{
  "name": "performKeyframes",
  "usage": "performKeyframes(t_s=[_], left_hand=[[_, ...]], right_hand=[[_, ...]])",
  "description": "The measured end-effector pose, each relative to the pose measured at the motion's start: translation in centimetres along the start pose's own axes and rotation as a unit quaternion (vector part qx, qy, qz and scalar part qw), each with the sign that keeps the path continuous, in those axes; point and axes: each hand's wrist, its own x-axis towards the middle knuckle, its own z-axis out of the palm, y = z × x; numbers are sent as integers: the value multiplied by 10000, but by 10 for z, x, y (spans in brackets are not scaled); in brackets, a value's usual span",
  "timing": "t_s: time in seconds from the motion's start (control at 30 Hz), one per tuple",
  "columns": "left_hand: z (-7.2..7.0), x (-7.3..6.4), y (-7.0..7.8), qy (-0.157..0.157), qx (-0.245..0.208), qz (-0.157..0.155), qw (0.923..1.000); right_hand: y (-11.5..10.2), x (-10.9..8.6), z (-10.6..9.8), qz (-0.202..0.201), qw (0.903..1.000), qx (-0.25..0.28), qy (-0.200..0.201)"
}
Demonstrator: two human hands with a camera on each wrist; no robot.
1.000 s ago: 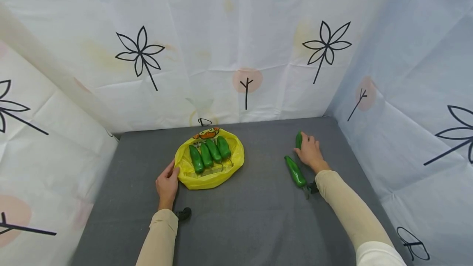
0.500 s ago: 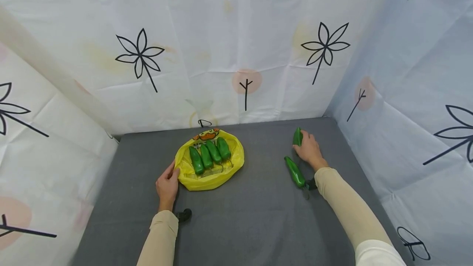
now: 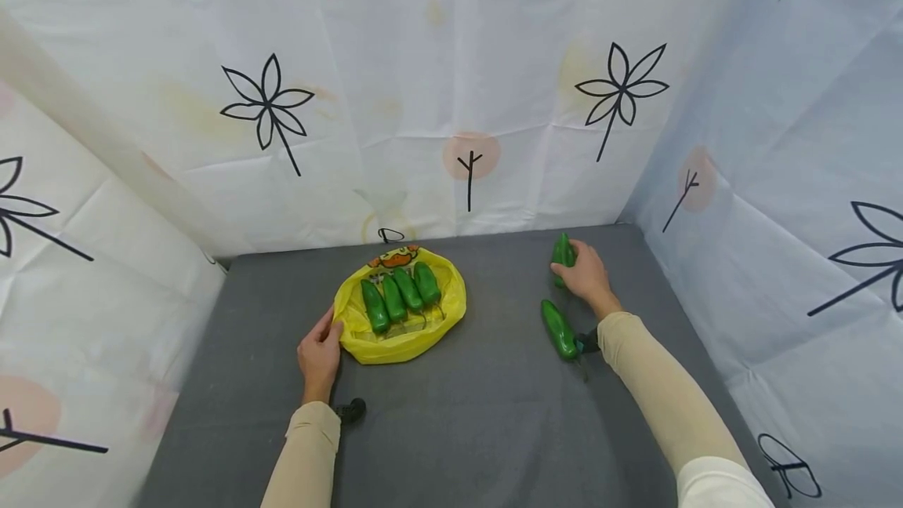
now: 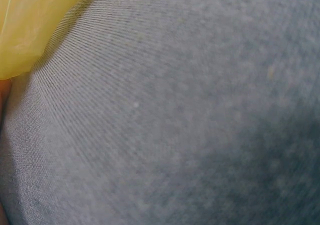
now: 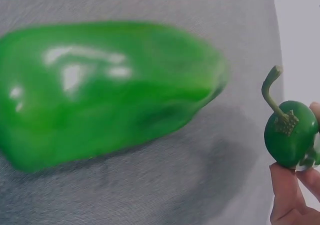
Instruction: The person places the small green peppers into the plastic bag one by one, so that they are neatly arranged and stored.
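Note:
My left hand [image 3: 320, 355] holds the left rim of a yellow plastic bag [image 3: 395, 350], its mouth spread wide. Several green peppers [image 3: 406, 287] lie side by side inside. A fold of the bag [image 4: 30, 25] fills a corner of the left wrist view. At the right, my right hand [image 3: 589, 277] grips another green pepper [image 3: 562, 253] between thumb and fingers. The right wrist view shows that pepper [image 5: 290, 135] with its curved stem toward the camera. A further pepper [image 3: 560, 329] lies on the table just below this hand, large and near in the right wrist view.
Grey cloth [image 3: 451, 429] covers the table. White patterned fabric [image 3: 522, 38] stands as a wall behind it and on both sides. A black device [image 3: 350, 411] sits at the left wrist, and another [image 3: 589, 342] at the right wrist, close beside the lying pepper.
My right hand has shifted slightly left and away from me, and the pepper in it has moved with it. The left hand and bag stay in place.

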Motion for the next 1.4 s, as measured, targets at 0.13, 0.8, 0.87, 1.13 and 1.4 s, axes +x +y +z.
performKeyframes(t_s=[0.13,0.8,0.87,1.13,1.4], left_hand=[[0,-1,-1,3,-40,19,10000],[1,-3,0,-1,14,-38,10000],[1,-2,0,14,28,-25,10000],[0,-1,1,-9,-16,-13,10000],[0,0,2,-20,-16,7,10000]], right_hand=[[-7,1,-1,-108,9999,89,24],[-44,-3,3,-320,9968,727,82],[-47,-4,4,-318,9963,795,43],[-57,-5,10,-375,9949,928,-68],[-68,-8,16,-473,9917,1196,54]])
